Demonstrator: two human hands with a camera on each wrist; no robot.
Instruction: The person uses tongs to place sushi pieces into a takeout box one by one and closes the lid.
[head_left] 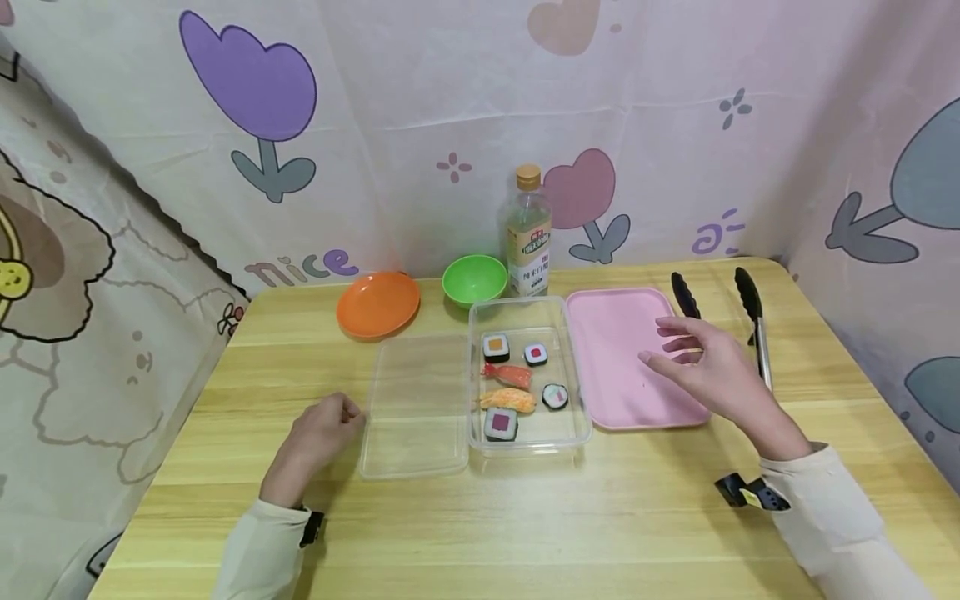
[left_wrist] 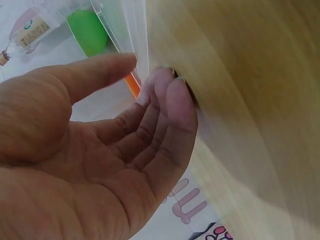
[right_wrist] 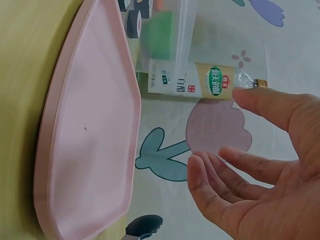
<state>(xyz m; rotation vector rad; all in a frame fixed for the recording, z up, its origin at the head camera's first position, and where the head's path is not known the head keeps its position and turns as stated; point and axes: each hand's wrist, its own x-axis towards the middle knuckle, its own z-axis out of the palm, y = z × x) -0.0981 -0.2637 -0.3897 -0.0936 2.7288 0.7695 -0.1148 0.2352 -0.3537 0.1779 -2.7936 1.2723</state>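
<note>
My left hand rests near the table's left side, fingers loosely curled and holding nothing, beside the clear plastic lid. Whether it touches the lid's edge I cannot tell. My right hand hovers over the right edge of a pink tray, its fingers spread and slightly bent, with nothing in them. Between the lid and the tray stands a clear plastic container with several sushi pieces inside, among them a shrimp nigiri and a maki roll. The right wrist view shows the tray bare except for a dark speck.
Tongs with black tips lie to the right of the tray, partly hidden by my right hand. Along the back stand an orange plate, a green bowl and a labelled bottle. A patterned curtain hangs behind the table.
</note>
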